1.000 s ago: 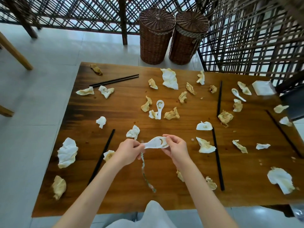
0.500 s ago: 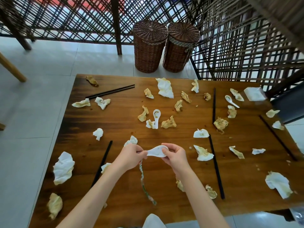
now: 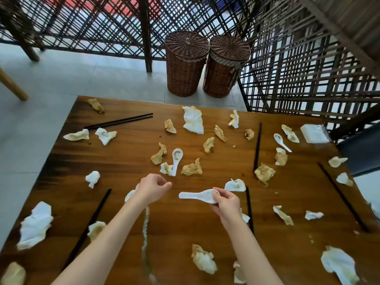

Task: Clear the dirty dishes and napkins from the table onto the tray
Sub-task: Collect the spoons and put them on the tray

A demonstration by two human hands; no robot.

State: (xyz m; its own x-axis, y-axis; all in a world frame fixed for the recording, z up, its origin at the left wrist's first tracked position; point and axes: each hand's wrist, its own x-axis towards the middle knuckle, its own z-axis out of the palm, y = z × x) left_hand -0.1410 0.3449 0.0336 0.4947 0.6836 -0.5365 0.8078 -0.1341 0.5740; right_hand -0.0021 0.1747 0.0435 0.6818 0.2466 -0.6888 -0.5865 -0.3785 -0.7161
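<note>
While the right hand [image 3: 225,203] pinches the bowl end of a white ceramic soup spoon [image 3: 198,196] between thumb and fingers, the left hand [image 3: 153,187] sits apart at centre frame, fingers curled round something thin. A pale twisted strip [image 3: 145,229] hangs down from under it, so it looks like it grips that, but the contact itself is hidden.

Spoon location: lifted above the dark brown wooden worktop [image 3: 127,159], centre of frame, just right of the left hand and not touching it. Long axis runs roughly horizontal across the picture; handle points to frame left, bowl to frame right inside the right hand's grip. Whether the bowl faces up or down is hard to read.

No tray in view. My read of the step: carry the spoon to the tray. To do it well:
- keep the spoon level, any residue stays in the bowl
- the grip is only at the bowl end, so the handle can swing; move steady
- lay it down flat, don't drop it, ceramic chips

Lots left: crumpled white and stained paper napkins [image 3: 193,120] all over the worktop, a second white spoon [image 3: 176,161] above centre, a third [image 3: 281,141] upper right, black chopsticks [image 3: 121,121] upper left.
</note>
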